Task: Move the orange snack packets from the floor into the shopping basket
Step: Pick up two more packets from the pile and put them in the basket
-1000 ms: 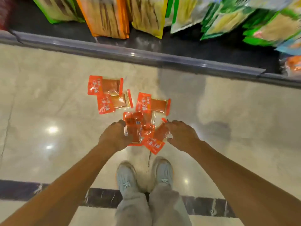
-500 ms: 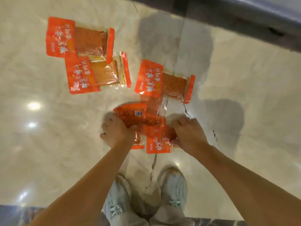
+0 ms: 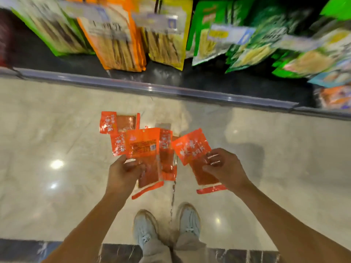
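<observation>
Two handfuls of orange snack packets were up off the floor (image 3: pixel 57 186) at that point, where half a second earlier you were crouched low with both hands pressing into the pile! Your left hand (image 3: pixel 124 174) was clenched on the lower end of a packet (image 3: pixel 143 149) showing its printed back, with at least one more packet (image 3: pixel 167 156) fanned out behind it. Your right hand (image 3: pixel 223 168) had its fingers (image 3: pixel 213 158) curled over the front of another packet (image 3: pixel 191 146), thumb underneath. Beyond those, two packets (image 3: pixel 118 123) were left lying on the pale tiles, partly hidden behind what you held. You'd straightened up too: your shoes (image 3: pixel 145 227) and the store shelf (image 3: pixel 171 92) with its big snack bags (image 3: pixel 115 40) were back in view. That looked like progress, grab done, carry next. No shopping basket showed anywhere in view, so you'd have had to turn to find it, then come back for the leftovers.
</observation>
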Available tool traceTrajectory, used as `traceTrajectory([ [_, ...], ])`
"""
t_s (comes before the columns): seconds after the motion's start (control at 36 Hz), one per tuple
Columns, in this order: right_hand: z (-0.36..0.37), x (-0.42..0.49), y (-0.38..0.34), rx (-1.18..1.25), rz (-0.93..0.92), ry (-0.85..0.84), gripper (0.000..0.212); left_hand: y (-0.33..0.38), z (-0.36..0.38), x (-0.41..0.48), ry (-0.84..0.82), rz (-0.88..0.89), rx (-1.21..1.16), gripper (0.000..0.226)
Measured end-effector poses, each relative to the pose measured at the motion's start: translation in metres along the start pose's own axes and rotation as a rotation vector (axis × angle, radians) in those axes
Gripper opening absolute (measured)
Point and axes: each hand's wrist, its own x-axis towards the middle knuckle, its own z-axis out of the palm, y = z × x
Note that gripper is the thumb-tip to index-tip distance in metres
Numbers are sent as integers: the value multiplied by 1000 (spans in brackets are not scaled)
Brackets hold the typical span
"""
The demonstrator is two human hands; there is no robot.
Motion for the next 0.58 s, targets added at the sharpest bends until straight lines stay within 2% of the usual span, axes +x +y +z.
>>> traceTrajectory([
  [0.14,-108,-88,-128,246,-147,128,23,139,-46,-100,-9,194,-40,25],
  [0.33,-253,-248,-273,396,-348,239,23,343,-102,-271,-105,533,-111,17],
  [0.39,-289,-295,-301,419,-400,312,27,390,-115,-320,-115,617,-128,18],
  [0.5,-349,-381,-331,472,-505,451,21,457,-130,-400,-159,796,-125,40],
  [0.58,-384,-445,-343,507,-582,586,28,496,-130,-460,-240,951,-96,26],
])
